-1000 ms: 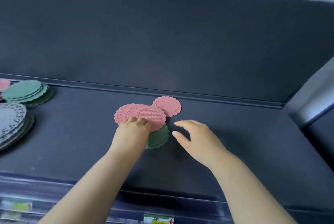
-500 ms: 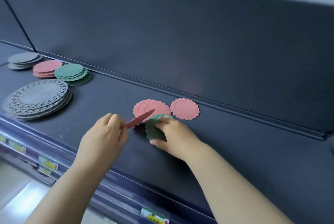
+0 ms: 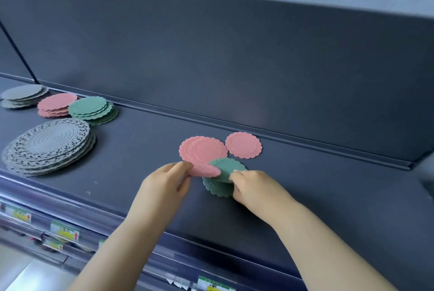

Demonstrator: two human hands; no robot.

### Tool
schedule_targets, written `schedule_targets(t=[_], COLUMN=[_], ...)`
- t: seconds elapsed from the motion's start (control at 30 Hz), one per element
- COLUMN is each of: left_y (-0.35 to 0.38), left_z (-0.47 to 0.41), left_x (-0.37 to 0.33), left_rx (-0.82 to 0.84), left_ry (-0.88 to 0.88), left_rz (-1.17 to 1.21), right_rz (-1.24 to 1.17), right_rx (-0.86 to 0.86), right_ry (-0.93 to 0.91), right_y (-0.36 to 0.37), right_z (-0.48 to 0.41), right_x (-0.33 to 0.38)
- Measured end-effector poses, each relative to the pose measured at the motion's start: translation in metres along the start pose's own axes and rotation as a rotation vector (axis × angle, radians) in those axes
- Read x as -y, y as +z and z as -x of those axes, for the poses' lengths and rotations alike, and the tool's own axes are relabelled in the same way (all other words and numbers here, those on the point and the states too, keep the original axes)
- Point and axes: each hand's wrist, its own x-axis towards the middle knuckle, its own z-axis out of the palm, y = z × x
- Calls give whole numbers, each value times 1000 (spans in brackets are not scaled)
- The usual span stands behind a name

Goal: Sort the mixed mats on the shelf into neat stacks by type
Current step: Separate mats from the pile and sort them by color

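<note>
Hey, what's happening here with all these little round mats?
A person is sorting mats on a dark shelf. The left hand pinches a pink mat, tilted in front of the loose pink mats. The right hand grips a green mat above another green one. To the left sit a grey stack, pink stack, green stack and large lace stack.

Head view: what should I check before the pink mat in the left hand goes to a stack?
1. Left hand grip on held pink mat: ok, pinched at its edge.
2. Single mat in that grip: cannot tell.
3. Right hand holds green mats: ok.
4. Pink stack visible far left: ok.
5. Loose pink mats gathered: not ok, several lie on shelf.
</note>
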Motion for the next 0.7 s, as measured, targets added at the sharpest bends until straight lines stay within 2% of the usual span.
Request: schedule_targets(t=[0.1,0.3,0.33,0.47,0.5,0.63,0.7], left_y=[2,20,26,52,55,57,58], left_z=[-7,-24,-28,-36,-35,-31,-30], left_x=[-1,-10,-11,-14,-15,-17,-12], left_rx=[-21,-53,-16,350,384,271,269], left_ry=[143,235,229,55,36,88,142], left_rz=[11,5,0,-175,-209,-90,-55], right_rz=[-36,-229,-254,-332,-364,-473,-496], right_rx=[-8,-101,-133,-295,-342,-499,-564], right_ry=[92,238,272,422,458,596,623], right_y=[4,-1,-3,-11,-13,-20,-22], right_z=[14,56,62,84,87,90,86], right_x=[-15,-41,-43,-50,-51,-50,-45])
